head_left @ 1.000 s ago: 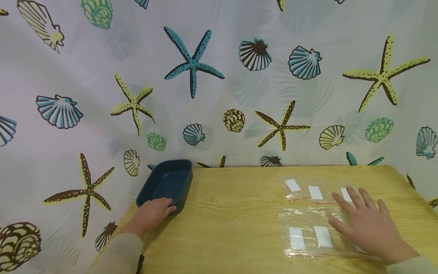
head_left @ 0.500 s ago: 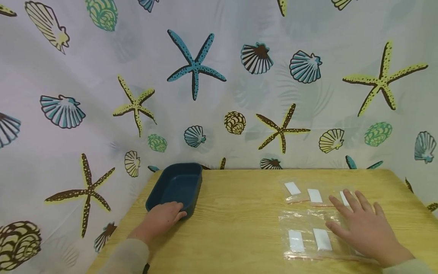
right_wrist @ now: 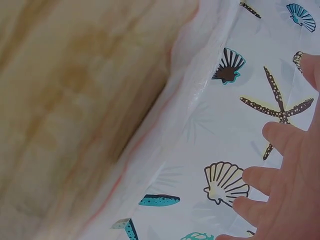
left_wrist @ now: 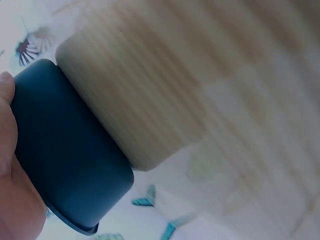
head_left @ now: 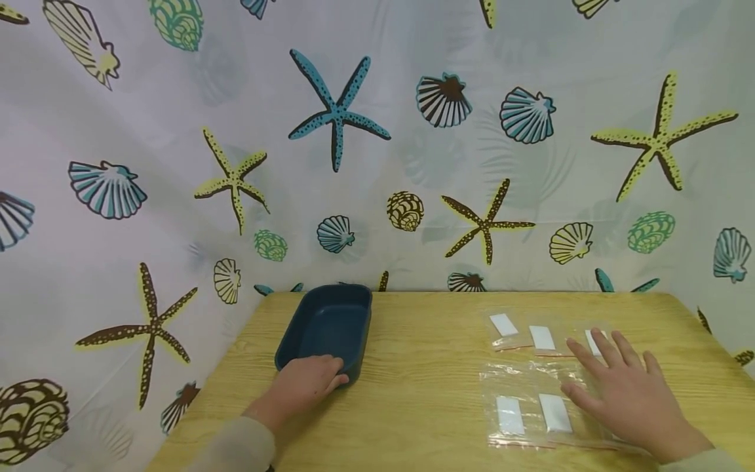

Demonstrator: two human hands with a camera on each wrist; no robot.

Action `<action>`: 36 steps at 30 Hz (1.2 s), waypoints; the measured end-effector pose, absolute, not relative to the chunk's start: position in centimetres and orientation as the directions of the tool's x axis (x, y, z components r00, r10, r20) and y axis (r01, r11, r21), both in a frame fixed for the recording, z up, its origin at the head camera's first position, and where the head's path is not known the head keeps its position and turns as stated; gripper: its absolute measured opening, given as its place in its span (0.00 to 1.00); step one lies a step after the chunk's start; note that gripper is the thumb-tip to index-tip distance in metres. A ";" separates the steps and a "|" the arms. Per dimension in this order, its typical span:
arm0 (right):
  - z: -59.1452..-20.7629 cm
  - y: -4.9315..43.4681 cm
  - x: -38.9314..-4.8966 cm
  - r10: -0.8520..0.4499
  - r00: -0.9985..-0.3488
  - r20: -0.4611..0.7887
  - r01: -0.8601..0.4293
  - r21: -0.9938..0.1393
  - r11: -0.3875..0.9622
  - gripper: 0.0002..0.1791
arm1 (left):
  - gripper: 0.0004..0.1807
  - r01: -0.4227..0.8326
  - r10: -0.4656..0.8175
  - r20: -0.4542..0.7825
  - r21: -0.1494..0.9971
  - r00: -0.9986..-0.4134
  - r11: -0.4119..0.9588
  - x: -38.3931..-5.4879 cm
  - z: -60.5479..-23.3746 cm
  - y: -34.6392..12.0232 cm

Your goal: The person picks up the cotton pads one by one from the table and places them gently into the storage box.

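My left hand (head_left: 303, 387) grips the near rim of a dark blue rounded rectangular bin (head_left: 330, 331), which has nothing in it. The left wrist view shows the bin's outer wall (left_wrist: 70, 145), with the hand (left_wrist: 17, 180) at its edge. On the right, my right hand (head_left: 631, 393) has its fingers spread over clear zip bags with red seal lines. Each visible bag has a white rectangular piece inside, such as the front bag (head_left: 554, 413) and the back bag (head_left: 542, 337). The hand partly covers the rightmost bags. Its fingers (right_wrist: 262, 180) hold nothing in the right wrist view.
A light wood-grain table (head_left: 425, 380) carries everything. Behind it and along both sides hangs a white curtain (head_left: 377, 144) printed with starfish and shells. The bags lie in two rows on the table's right side.
My left hand has slid the blue bin rightward along the table, away from the left side. The right hand stays over the bags, nearly still, while the head view has shifted slightly.
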State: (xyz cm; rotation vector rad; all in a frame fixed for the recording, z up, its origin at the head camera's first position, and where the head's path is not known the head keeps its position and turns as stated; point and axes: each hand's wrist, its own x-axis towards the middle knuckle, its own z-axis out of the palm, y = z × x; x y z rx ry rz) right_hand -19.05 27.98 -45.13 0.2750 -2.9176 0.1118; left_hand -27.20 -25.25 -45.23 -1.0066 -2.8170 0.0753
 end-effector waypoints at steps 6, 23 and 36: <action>-45.1 27.9 -19.0 -0.187 -0.957 0.223 -0.204 -0.056 0.977 0.44 | 0.16 0.666 0.667 0.059 -0.038 -0.743 0.745 -26.5 -45.3 -22.6; -45.1 27.5 -18.7 -0.194 -0.953 0.231 -0.214 -0.068 0.974 0.44 | 0.18 0.711 0.710 -0.024 -0.038 -0.703 0.702 -24.0 -44.3 -14.5; -45.2 27.2 -18.8 -0.183 -0.962 0.203 -0.201 -0.073 0.977 0.44 | 0.17 0.771 0.769 -0.048 -0.024 -0.637 0.637 -22.9 -44.5 -9.9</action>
